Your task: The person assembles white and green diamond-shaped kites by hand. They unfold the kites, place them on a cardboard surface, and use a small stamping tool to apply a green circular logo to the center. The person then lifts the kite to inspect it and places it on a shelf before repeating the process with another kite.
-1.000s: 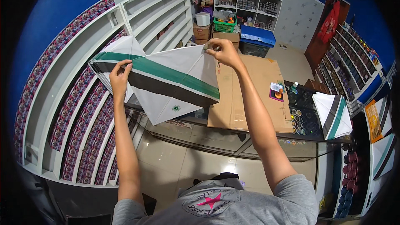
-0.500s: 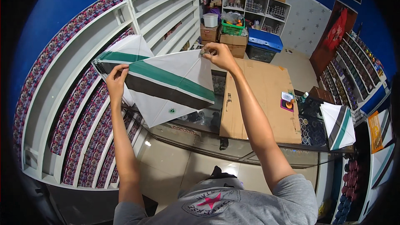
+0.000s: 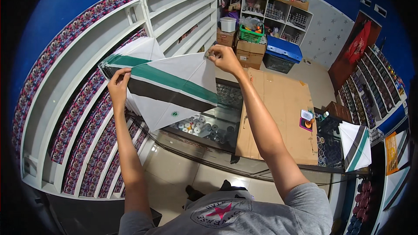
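A thin white diamond-shaped kite [image 3: 191, 70] with green and black bands hangs between my hands, a small green stamped mark near its lower corner. My left hand [image 3: 118, 88] pinches its left corner. With the fingers closed, my right hand [image 3: 224, 57] grips the upper right corner. Partly behind the held kite, a stack of similar kites [image 3: 141, 48] sits at the left, its lower part hidden. On the cardboard sheet [image 3: 278, 109] to the right are a stamp pad [image 3: 306, 115] with its lid up and an orange-handled stamp [image 3: 308, 123].
The cardboard lies on a glass display counter [image 3: 226, 126] holding round spools. More striped kites [image 3: 355, 146] lie at its right end. White shelving [image 3: 174, 21] curves along the left. Behind the counter stand a blue-lidded box [image 3: 283, 48], cartons [image 3: 250, 53] and a green basket [image 3: 251, 35].
Both hands and the held kite have shifted slightly left in view, uncovering more of the glass counter and its spools. The surroundings have shifted right and down as the view turned.
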### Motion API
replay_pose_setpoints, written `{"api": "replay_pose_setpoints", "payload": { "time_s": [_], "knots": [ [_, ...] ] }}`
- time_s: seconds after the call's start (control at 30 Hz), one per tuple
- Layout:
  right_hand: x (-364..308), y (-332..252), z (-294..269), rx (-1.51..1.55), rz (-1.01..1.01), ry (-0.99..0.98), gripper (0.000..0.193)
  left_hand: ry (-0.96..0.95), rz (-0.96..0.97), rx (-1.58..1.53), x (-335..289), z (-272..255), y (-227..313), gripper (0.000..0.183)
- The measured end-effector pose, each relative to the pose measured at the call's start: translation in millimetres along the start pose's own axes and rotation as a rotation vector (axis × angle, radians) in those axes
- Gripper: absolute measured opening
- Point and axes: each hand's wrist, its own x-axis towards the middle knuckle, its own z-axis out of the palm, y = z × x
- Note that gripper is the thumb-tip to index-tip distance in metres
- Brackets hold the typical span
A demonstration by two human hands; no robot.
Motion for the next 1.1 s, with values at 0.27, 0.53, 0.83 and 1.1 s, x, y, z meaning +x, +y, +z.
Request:
{"api": "replay_pose_setpoints", "payload": {
  "time_s": [0.27, 0.53, 0.83, 1.1],
  "knots": [
    [17.1, -1.7, 44.2, -0.062, -0.008, 0.049, 0.021, -0.065, 0.032, 0.055, 23.6, -29.8, -21.6, 0.01],
    [34.6, -7.0, 83.9, -0.084, 0.03, 0.092, 0.025, -0.153, 0.071, 0.078, 39.1, -64.9, -37.3, 0.011],
    [57.7, -10.9, 116.4, -0.14, 0.047, 0.055, 0.021, -0.165, 0.089, 0.132, 53.3, -90.1, -59.0, 0.012],
    [80.1, 12.1, 132.0, -0.103, 0.039, 0.058, 0.02, -0.17, 0.083, 0.19, 63.9, -86.5, -72.3, 0.013]
  ]
}}
